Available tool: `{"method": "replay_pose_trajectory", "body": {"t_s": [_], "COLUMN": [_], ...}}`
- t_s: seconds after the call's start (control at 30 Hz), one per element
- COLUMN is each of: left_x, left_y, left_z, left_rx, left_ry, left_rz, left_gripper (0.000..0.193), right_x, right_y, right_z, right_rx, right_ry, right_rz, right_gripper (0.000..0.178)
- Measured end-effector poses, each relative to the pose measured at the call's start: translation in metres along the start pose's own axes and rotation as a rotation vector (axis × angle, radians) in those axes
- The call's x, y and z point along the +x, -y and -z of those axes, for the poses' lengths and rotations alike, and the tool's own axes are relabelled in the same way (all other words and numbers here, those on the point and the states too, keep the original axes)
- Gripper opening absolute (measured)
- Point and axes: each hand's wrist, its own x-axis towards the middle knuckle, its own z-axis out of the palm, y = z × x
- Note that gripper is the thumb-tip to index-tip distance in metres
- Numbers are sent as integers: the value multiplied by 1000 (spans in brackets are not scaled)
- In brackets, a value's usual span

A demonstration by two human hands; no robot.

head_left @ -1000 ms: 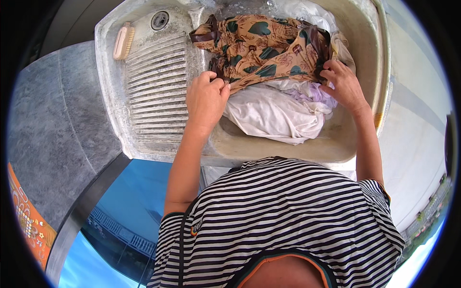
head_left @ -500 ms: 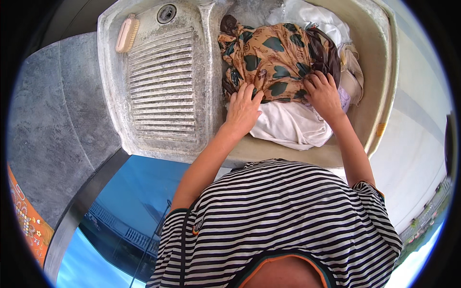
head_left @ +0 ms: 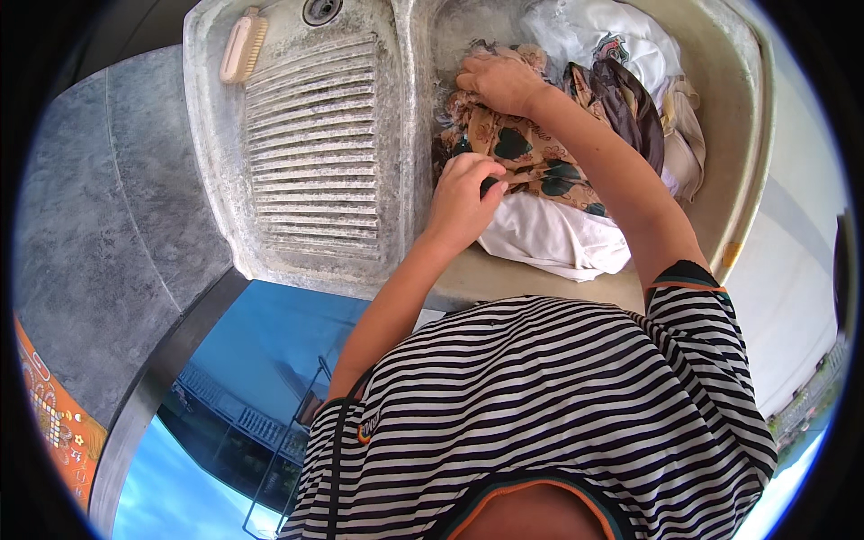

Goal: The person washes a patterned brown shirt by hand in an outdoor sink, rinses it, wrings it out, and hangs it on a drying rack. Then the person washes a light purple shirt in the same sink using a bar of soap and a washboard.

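A wet tan cloth (head_left: pixel 531 148) with dark green leaf shapes lies bunched in the right basin of the sink. My left hand (head_left: pixel 465 200) is closed on its near left edge, a bit of dark green showing between thumb and fingers. Farther in, my right hand (head_left: pixel 504 83) reaches across and grips a gathered part at the far left; its fingertips are partly hidden. Beneath the near side is a white cloth (head_left: pixel 553 236). Beyond sits another white cloth (head_left: pixel 621 27), with a dark brown cloth (head_left: pixel 634 108) and a beige cloth (head_left: pixel 681 135) to the right.
The stone sink (head_left: pixel 751 180) has a ribbed washboard (head_left: pixel 310 148) on its left side, with a drain (head_left: pixel 321 9) at its far end. A pale scrubbing brush (head_left: pixel 239 49) rests at the far left corner. A grey counter (head_left: pixel 99 198) adjoins on the left.
My right hand has moved from the cloth's near right edge to its far left part. The patterned cloth is now gathered leftward and more crumpled. My left hand's fingers have curled in.
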Motion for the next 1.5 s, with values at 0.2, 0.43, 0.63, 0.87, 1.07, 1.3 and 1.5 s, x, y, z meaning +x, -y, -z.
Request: {"method": "replay_pose_trajectory", "body": {"t_s": [0.2, 0.43, 0.63, 0.87, 1.07, 1.3, 1.5], "left_x": [15, 77, 84, 90, 84, 89, 82], "left_y": [16, 35, 17, -40, 33, 37, 8], "left_z": [0, -22, -11, -6, -9, -20, -34], "left_rx": [-135, -1007, -1775, -1410, -1285, -1721, -1735], "left_ry": [-159, -288, 196, 7, -200, 94, 176], "left_rz": [136, 650, 560, 676, 810, 622, 722], "left_gripper": [37, 61, 67, 53, 75, 71, 54], "right_x": [-85, -62, -57, -47, -84, -56, -23], "right_y": [-165, 46, 171, -71, -107, 151, 75], "right_z": [-18, 98, 108, 20, 10, 95, 70], "right_rx": [269, 844, 720, -45, 59, 734, 392], "right_ry": [-323, -82, -434, -415, -561, -413, -629], "right_rz": [-1073, -782, -194, -590, -1012, -283, -357], "right_gripper": [48, 35, 21, 34, 46, 30, 19]}}
